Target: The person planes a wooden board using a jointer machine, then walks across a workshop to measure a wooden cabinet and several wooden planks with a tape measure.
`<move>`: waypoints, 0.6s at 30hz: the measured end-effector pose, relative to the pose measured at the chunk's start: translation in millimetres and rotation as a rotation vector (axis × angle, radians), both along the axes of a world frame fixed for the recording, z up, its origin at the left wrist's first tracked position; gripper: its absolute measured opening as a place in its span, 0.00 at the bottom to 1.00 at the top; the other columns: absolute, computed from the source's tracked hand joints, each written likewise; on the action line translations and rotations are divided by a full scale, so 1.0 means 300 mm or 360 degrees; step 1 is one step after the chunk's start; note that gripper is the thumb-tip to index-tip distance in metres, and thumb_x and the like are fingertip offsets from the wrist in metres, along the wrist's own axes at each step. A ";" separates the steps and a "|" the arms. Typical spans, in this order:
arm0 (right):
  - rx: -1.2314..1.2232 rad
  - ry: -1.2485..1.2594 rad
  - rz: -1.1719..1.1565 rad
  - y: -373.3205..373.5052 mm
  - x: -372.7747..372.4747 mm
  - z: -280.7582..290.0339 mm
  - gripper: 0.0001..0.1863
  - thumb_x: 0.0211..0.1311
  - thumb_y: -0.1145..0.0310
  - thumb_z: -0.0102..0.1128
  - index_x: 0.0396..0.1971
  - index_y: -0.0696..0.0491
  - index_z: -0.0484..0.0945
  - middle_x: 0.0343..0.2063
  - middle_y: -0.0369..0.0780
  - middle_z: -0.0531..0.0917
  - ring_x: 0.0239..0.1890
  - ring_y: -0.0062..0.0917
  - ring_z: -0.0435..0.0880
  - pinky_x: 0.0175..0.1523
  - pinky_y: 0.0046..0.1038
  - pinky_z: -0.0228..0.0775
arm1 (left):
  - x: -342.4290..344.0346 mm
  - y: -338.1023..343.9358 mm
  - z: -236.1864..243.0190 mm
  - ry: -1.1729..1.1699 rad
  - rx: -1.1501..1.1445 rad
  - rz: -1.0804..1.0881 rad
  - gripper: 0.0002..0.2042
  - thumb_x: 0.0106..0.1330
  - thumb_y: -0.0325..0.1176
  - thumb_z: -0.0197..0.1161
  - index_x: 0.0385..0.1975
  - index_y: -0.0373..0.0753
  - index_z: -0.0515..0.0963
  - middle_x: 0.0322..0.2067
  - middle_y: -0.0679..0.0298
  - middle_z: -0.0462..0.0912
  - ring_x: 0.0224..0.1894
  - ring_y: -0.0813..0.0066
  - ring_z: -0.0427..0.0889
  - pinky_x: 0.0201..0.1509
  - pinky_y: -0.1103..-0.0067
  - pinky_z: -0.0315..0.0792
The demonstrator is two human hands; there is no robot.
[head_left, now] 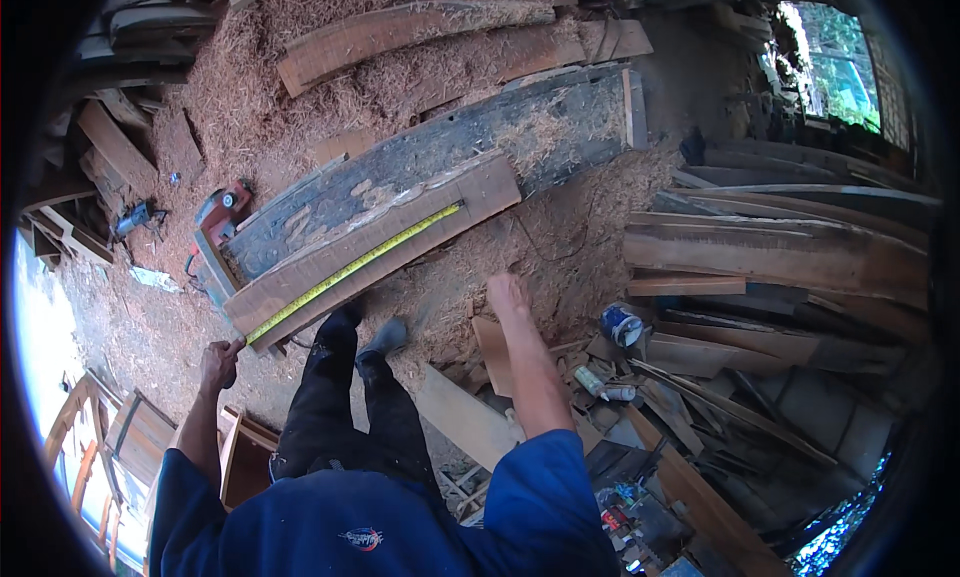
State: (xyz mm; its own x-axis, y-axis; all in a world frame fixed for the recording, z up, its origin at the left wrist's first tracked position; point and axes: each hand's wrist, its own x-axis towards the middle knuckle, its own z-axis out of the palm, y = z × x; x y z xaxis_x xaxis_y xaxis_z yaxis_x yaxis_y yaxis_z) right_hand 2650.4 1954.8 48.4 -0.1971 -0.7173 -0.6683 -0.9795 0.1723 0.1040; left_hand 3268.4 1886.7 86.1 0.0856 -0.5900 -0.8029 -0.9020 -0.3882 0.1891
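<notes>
A yellow tape measure (355,270) stretches lengthwise along a brown wooden plank (400,209). My left hand (220,363) is closed around the tape's near left end, just off the plank's end; the fingers hide most of what they grip there. The plank lies at a slant on a long, worn grey board (420,142). My right hand (508,295) is closed in a fist, apart from the plank and to the right of it. Whatever the right fingers hold, if anything, is hidden.
A red power tool (222,209) rests by the board's left end, with a blue-grey tool (138,217) farther left. Stacked planks (760,257) fill the right side, near a paint can (622,325) and bottles (590,381). Wood shavings (260,87) cover the ground.
</notes>
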 end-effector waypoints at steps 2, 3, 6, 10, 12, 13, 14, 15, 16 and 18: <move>0.0045 -0.0107 -0.0301 0.109 0.080 0.094 0.14 0.62 0.69 0.48 0.40 0.54 0.82 0.36 0.50 0.84 0.42 0.44 0.84 0.46 0.44 0.76 | 0.009 0.027 0.011 -0.0098 0.0058 0.0011 0.30 0.62 0.61 0.57 0.18 0.34 0.80 0.19 0.52 0.80 0.25 0.56 0.82 0.35 0.65 0.74; -0.0083 -0.0175 -0.0398 0.181 0.099 0.124 0.15 0.62 0.70 0.49 0.46 0.54 0.79 0.39 0.50 0.83 0.44 0.45 0.83 0.48 0.44 0.75 | 0.015 0.041 0.007 -0.0115 0.0040 -0.0026 0.30 0.62 0.61 0.56 0.18 0.35 0.80 0.19 0.51 0.80 0.26 0.56 0.82 0.34 0.65 0.74; -0.0209 -0.0264 -0.0952 0.248 0.241 0.247 0.25 0.60 0.73 0.52 0.60 0.52 0.69 0.41 0.51 0.81 0.45 0.48 0.81 0.49 0.44 0.72 | 0.064 0.108 -0.013 0.0040 0.0066 0.0039 0.30 0.62 0.62 0.56 0.17 0.36 0.80 0.17 0.54 0.80 0.23 0.60 0.80 0.32 0.66 0.73; -0.0747 -0.0418 -0.0887 0.413 0.395 0.309 0.28 0.60 0.74 0.52 0.63 0.51 0.66 0.39 0.49 0.81 0.40 0.43 0.83 0.46 0.41 0.73 | 0.027 0.139 0.069 0.0382 0.0523 0.0250 0.24 0.64 0.54 0.58 0.18 0.39 0.80 0.15 0.67 0.76 0.21 0.76 0.74 0.28 0.74 0.69; -0.0642 -0.0823 -0.1273 0.443 0.467 0.367 0.28 0.60 0.74 0.52 0.63 0.50 0.66 0.34 0.46 0.81 0.35 0.35 0.84 0.43 0.36 0.74 | -0.041 0.136 0.149 0.0626 0.0631 0.0166 0.21 0.66 0.52 0.57 0.24 0.38 0.80 0.17 0.70 0.74 0.20 0.80 0.70 0.25 0.78 0.66; -0.0666 -0.0902 -0.1372 0.455 0.491 0.384 0.29 0.60 0.73 0.53 0.63 0.50 0.65 0.33 0.44 0.80 0.33 0.31 0.83 0.40 0.33 0.74 | -0.134 0.083 0.260 0.0752 0.0856 0.0191 0.18 0.67 0.49 0.58 0.28 0.39 0.80 0.18 0.72 0.73 0.20 0.81 0.69 0.25 0.79 0.64; -0.0685 -0.0986 -0.1463 0.451 0.520 0.419 0.29 0.60 0.72 0.54 0.64 0.49 0.65 0.31 0.43 0.79 0.30 0.27 0.82 0.38 0.31 0.74 | -0.146 0.080 0.247 0.0835 0.0985 0.0038 0.15 0.67 0.47 0.59 0.32 0.39 0.80 0.20 0.73 0.73 0.22 0.82 0.69 0.27 0.81 0.64; -0.0716 -0.0995 -0.1507 0.436 0.524 0.442 0.29 0.60 0.72 0.55 0.64 0.50 0.64 0.30 0.41 0.78 0.28 0.26 0.81 0.37 0.30 0.74 | -0.201 0.063 0.278 0.0859 0.1028 -0.0162 0.13 0.65 0.45 0.62 0.33 0.41 0.80 0.22 0.71 0.75 0.27 0.83 0.71 0.32 0.80 0.66; -0.0739 -0.0999 -0.1556 0.451 0.536 0.465 0.30 0.60 0.71 0.56 0.64 0.50 0.64 0.28 0.40 0.78 0.27 0.25 0.80 0.36 0.30 0.73 | -0.275 0.040 0.342 0.0974 0.0980 -0.0316 0.11 0.64 0.42 0.63 0.35 0.41 0.79 0.25 0.70 0.76 0.31 0.81 0.73 0.37 0.79 0.68; -0.0974 -0.1056 -0.1504 0.461 0.524 0.484 0.29 0.61 0.69 0.58 0.63 0.50 0.63 0.25 0.38 0.76 0.23 0.21 0.75 0.28 0.25 0.69 | -0.383 -0.006 0.406 0.0982 0.1057 -0.0355 0.12 0.64 0.41 0.62 0.36 0.38 0.80 0.28 0.68 0.79 0.36 0.79 0.75 0.43 0.78 0.69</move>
